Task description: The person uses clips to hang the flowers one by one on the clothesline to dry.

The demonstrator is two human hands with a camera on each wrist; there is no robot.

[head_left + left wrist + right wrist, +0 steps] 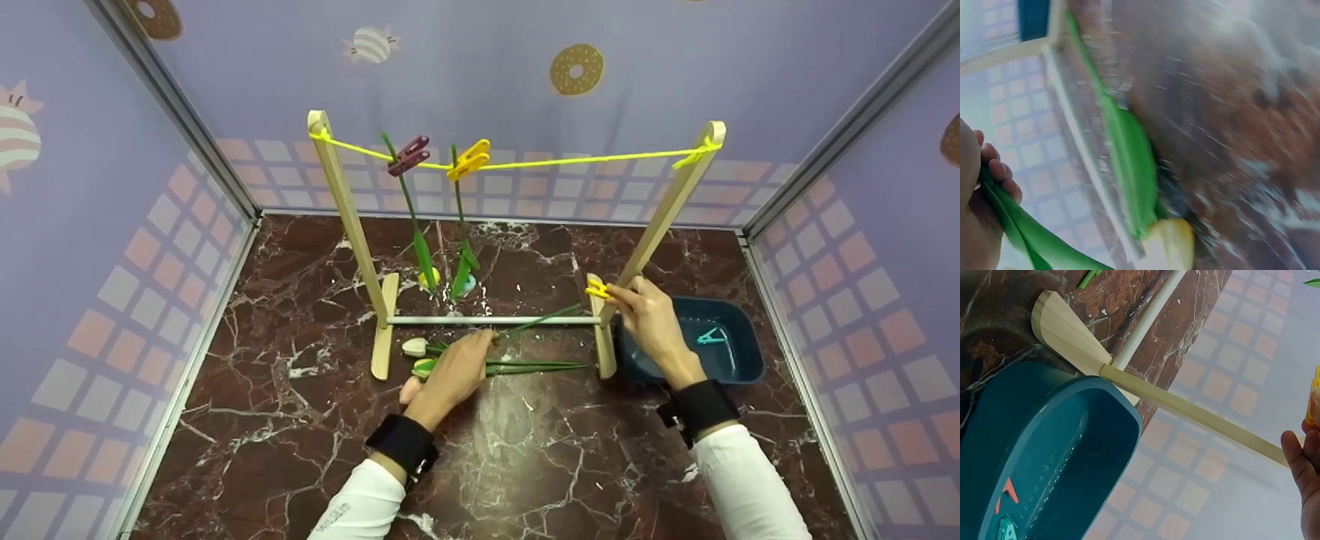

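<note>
My left hand (454, 367) grips an artificial tulip by its green stem (536, 320); the tulip's leaf (1033, 236) runs down from the fingers in the left wrist view. Around that hand in the head view are a white tulip head (414, 347), a yellow one (424, 367) and a pink one (410, 390). My right hand (651, 319) pinches a yellow clothespin (597, 288) beside the rack's right post. From the yellow line (585, 160), a purple clothespin (409, 156) and another yellow clothespin (469, 160) hold two tulips hanging head down.
A wooden rack with a right post (667, 210) and a white crossbar (495, 320) stands on the marbled surface. At its right sits a dark teal bin (752, 352) holding a teal clothespin (710, 337) and a red clothespin (1009, 491). Patterned panels enclose the sides and back.
</note>
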